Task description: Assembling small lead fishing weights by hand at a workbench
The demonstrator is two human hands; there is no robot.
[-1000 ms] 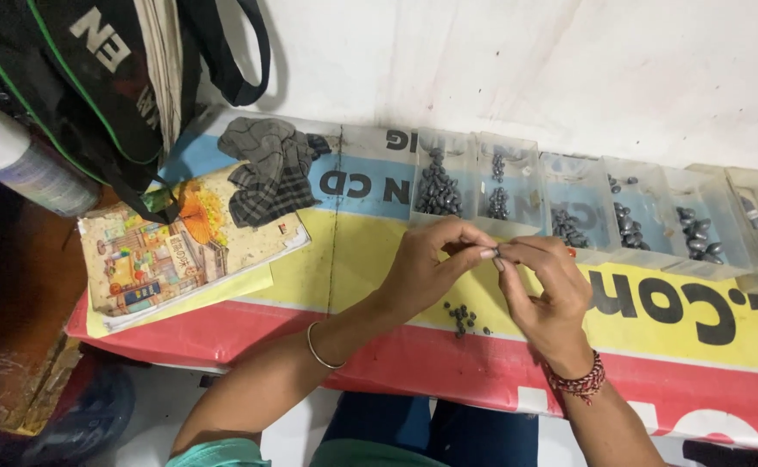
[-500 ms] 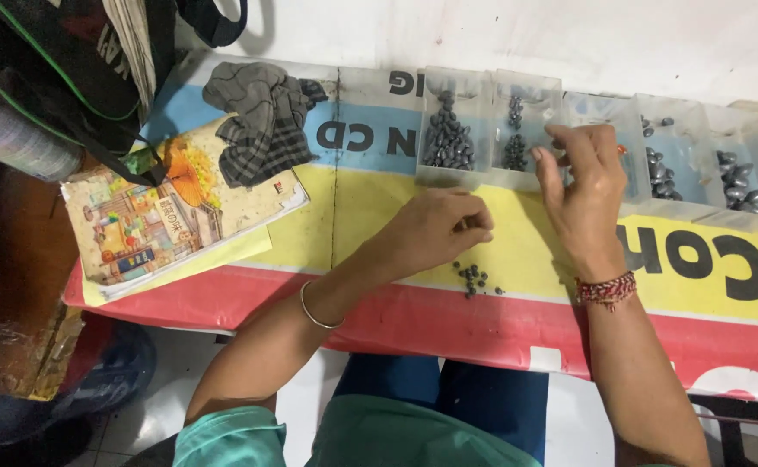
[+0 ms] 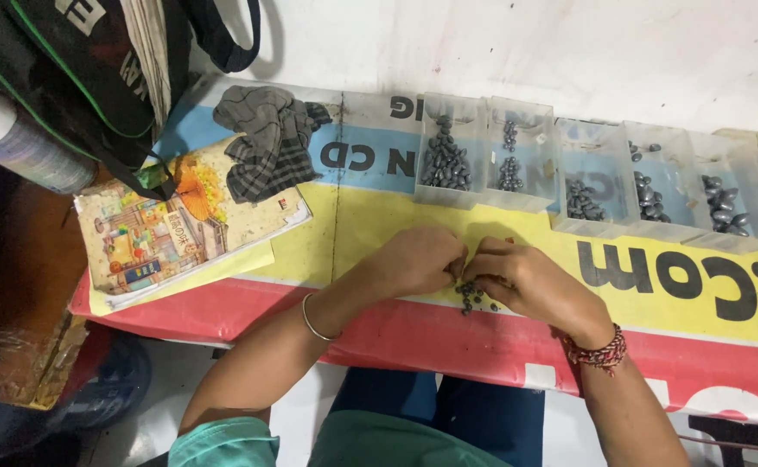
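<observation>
On a yellow-and-red banner-covered table (image 3: 379, 233) by a white wall (image 3: 569, 52), left hand (image 3: 418, 259) and right hand (image 3: 526, 281) grips pinch together over dark beads (image 3: 472, 297).

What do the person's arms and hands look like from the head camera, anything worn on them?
Both forearms are bare, with no gloves on either hand. The left hand has a thin silver bangle at the wrist. The right hand has a red beaded thread band wound around the wrist. A teal-green short sleeve shows at the left upper arm.
</observation>
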